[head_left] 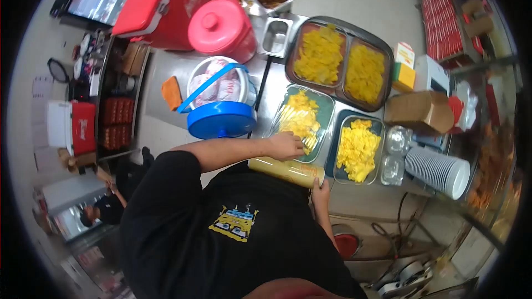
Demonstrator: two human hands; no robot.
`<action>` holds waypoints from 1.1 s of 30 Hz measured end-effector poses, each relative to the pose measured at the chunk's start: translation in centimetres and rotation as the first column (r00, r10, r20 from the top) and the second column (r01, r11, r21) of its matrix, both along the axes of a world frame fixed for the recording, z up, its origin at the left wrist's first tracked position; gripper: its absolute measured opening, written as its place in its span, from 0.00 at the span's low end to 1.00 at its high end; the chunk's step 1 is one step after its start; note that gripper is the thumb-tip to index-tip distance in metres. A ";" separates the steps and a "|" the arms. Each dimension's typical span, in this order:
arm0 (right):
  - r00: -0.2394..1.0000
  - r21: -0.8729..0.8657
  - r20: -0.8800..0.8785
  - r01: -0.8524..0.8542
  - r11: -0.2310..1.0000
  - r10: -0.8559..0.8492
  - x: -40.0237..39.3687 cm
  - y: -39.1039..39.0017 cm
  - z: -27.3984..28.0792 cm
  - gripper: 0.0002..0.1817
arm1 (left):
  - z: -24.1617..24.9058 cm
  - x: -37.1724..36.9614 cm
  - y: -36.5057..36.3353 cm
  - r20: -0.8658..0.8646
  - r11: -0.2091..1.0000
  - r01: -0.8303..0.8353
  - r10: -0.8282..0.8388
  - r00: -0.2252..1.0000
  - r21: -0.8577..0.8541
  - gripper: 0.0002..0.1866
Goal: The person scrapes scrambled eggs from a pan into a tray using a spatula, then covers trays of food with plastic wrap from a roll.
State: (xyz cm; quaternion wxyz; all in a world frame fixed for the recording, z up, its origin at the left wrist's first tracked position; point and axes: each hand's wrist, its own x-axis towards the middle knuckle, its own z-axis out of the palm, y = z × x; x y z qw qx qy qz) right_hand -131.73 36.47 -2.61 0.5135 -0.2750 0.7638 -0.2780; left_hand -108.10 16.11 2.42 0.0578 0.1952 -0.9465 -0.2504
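A green-based tray (327, 112) of yellow food pieces, with shiny plastic wrap over it, lies on the metal table before me. My left hand (285, 145) is at the tray's near edge, its fingers bent and pressed together on the plastic wrap (275, 127). Close to my body is a thick roll of plastic wrap (285, 171) with printing on it. My right hand (320, 192) grips the right end of that roll. To the right stands a second tray (332, 155), heaped with brighter yellow pieces (358, 150).
Beyond is a large dark two-part tray (344, 44). On the left are a white bucket (195, 72), its blue lid (221, 119), a pink lidded bucket (221, 25) and a red cooler (166, 5). Stacked cups (438, 170) are at right. Another person (111, 205) is far left.
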 end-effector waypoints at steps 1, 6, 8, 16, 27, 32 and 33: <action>0.990 0.033 -0.091 -0.108 0.994 0.110 -0.2 -0.2 0.7 0.20 | 0.1 -0.1 0.2 -0.008 0.998 0.040 -0.039 0.999 0.043 0.11; 0.840 0.173 -0.351 -0.377 0.910 0.414 -0.2 -0.7 1.6 0.24 | 3.0 -0.5 -2.5 -0.008 0.998 -0.031 0.032 0.999 0.052 0.10; 0.591 0.471 -0.490 -0.439 0.765 0.641 2.5 -4.4 8.3 0.25 | 4.5 -0.6 -3.9 -0.009 0.996 -0.070 0.071 0.997 0.058 0.10; 0.714 -0.427 0.356 -0.450 0.784 0.603 15.3 -14.8 7.8 0.30 | 10.6 0.2 -6.9 -0.154 0.985 -0.071 0.095 0.983 0.156 0.12; 0.572 -0.129 0.791 -0.192 0.973 0.218 22.5 -18.6 14.5 0.20 | 24.9 17.8 -6.3 -0.131 -0.040 -0.899 0.991 0.019 -0.436 0.30; 0.642 -0.210 0.709 -0.203 0.956 0.292 23.5 -19.5 16.2 0.23 | 22.8 25.9 -4.4 0.083 0.256 -0.961 0.965 0.248 -0.101 0.17; 0.656 -0.212 0.698 -0.193 0.958 0.287 24.1 -20.1 16.4 0.23 | 22.5 26.2 -4.4 0.104 0.234 -0.971 0.968 0.228 -0.055 0.14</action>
